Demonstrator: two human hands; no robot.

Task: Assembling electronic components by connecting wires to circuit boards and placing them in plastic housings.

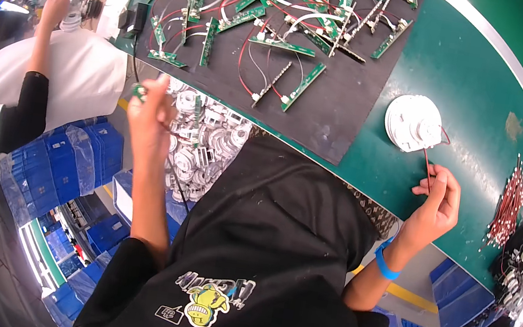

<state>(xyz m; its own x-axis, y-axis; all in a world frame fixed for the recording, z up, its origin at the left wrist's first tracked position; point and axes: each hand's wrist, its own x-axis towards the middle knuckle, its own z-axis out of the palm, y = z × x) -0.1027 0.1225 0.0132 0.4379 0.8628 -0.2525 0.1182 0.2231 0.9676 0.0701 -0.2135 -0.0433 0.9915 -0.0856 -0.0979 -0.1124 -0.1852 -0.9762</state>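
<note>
Pinches in the right grip, at frame right, a red wire with long axis near vertical, pointing up to a white housing; cannot tell state of blurred left grip.

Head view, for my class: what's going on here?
A person's right hand holds a red wire from a white round part on the green table. The blurred left hand is by a small green piece, beside a heap of white parts; whether it grips is unclear. Circuit boards lie on a black mat.
</note>
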